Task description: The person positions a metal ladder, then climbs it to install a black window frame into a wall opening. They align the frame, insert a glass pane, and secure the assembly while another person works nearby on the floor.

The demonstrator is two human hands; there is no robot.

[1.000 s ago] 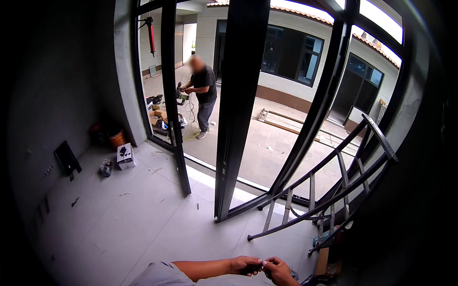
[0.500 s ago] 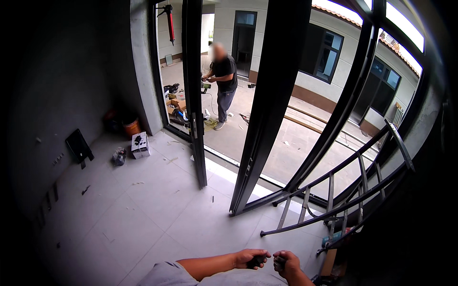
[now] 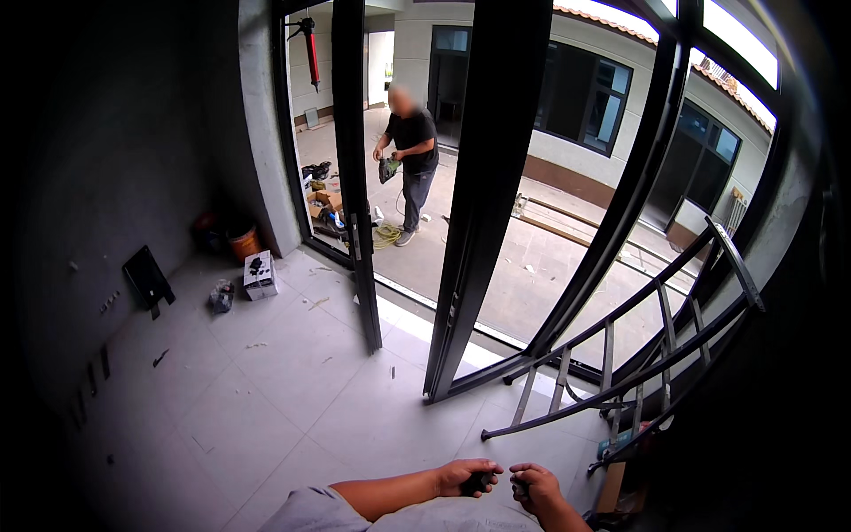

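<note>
My left hand (image 3: 463, 478) is low in the middle, in front of my grey shirt, its fingers curled round a small black piece (image 3: 480, 483). Just to its right, my right hand (image 3: 539, 488) is closed as well. A small dark and greyish object (image 3: 519, 486) shows in its fingers, too small to name. The fingertips of both hands point at each other with a narrow gap between them. Below them, my shirt (image 3: 417, 519) fills the lower edge.
Dark-framed glass door leaves (image 3: 448, 328) stand ajar ahead. A black ladder (image 3: 612, 355) leans at the right. On the tiled floor are a white box (image 3: 260, 277), an orange bucket (image 3: 244, 243) and scraps. Outside, a person (image 3: 413, 146) holds a green power tool (image 3: 389, 168).
My hands stay close together, almost unmoved. The view has shifted slightly. Outside, the person has shifted the green tool in their hands and their arms are placed differently.
</note>
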